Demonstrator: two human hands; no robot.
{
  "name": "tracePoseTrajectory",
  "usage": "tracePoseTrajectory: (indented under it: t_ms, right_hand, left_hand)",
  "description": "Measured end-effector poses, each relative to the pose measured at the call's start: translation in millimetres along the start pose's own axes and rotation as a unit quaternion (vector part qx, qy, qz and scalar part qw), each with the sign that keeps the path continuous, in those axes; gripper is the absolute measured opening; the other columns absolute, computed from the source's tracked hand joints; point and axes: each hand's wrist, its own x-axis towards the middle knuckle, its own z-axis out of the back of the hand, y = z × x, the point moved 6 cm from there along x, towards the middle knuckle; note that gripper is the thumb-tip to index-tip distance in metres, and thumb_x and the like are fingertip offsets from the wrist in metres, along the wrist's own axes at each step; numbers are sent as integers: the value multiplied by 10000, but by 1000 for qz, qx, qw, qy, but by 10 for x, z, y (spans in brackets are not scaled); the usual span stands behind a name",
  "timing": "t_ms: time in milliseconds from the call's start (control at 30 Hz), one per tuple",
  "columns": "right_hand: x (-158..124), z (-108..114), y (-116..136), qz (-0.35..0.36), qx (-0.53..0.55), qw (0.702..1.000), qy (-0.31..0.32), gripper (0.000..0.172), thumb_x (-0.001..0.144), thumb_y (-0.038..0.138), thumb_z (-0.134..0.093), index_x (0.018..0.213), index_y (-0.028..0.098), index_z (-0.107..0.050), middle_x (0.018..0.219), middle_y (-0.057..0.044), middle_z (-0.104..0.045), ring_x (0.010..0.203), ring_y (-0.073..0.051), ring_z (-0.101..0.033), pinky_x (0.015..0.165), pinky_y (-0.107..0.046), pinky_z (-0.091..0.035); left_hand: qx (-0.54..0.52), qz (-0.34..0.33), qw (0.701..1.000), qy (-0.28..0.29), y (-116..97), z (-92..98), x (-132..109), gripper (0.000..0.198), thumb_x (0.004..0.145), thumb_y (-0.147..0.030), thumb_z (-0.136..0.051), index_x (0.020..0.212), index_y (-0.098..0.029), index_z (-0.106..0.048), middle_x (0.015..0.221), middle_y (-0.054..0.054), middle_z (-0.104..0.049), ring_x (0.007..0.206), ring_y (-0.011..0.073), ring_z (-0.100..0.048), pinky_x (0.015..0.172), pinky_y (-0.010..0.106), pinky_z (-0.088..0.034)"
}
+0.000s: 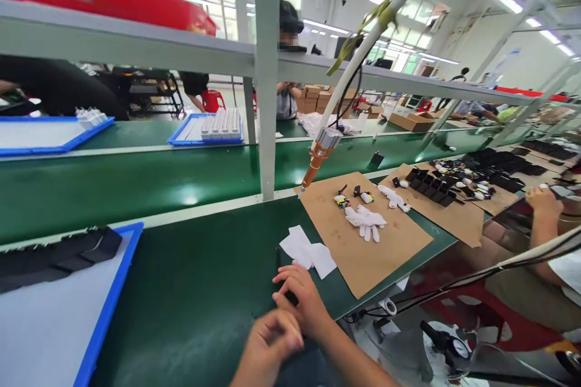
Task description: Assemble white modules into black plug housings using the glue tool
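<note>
Green bench (195,278) below, has the right hand (305,299) loosely bent just short of white paper pieces (308,251) lying beside brown cardboard (385,254) bearing white gloves (365,221). Has the left hand (272,341) curled close by; cannot tell whether gripping anything in either.

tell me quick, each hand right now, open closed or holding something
Left hand: fingers loosely curled; cannot tell whether it holds anything.
Right hand: fingers bent, partly spread; cannot tell whether something small is held.
</note>
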Motion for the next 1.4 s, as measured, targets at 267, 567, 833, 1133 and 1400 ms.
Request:
tracePoseTrajectory:
  t_ms: [267,567,833,1133,1400]
  right_hand:
    - [-34,194,-141,-69,-88,992,-59,280,951,258,-463,1202,230,-583,1235,-103,-644,1188,-225,-570,1044,-467,-426]
    - [13,666,-553,-156,-255,951,-79,251,906,392,-500,911,194,-654,963,-93,-698,918,-260,-607,831,-418,-470]
    - [313,242,340,-2,-16,992,-122,13,889,221,-591,888,220,-604,921,-55,-681,872,-184,-633,769,-323,-515]
    - [624,-541,751,185,-92,968,144,210,956,288,-496,1100,182,-606,888,-54,-748,744,-154,-695,615,-246,-499]
    - [965,-417,405,145,-20,987,62,298,957,378,-464,1120,191,-630,824,-61,-752,653,-151,-682,593,-239,-508]
  left_hand:
    - [-245,85,933,-250,-162,825,227,394,970,-384,-424,1038,-158,-739,1219,111,-675,1061,210,-644,929,343,-512]
    - [-307,94,924,-210,-195,733,179,551,991,-480,-303,1147,-124,-693,1337,136,-596,1177,251,-588,1058,421,-415]
    - [-335,96,925,-154,-148,628,189,504,988,-456,-358,1068,-109,-714,1182,141,-685,1099,236,-625,980,380,-470]
    - [-65,95,989,-92,-534,837,57,335,834,-441,-677,779,-114,-719,743,65,-685,726,166,-630,742,293,-519]
    - [172,1,982,-77,-1005,714,542,424,854,-533,-590,831,-140,-747,746,54,-686,697,169,-607,690,278,-498]
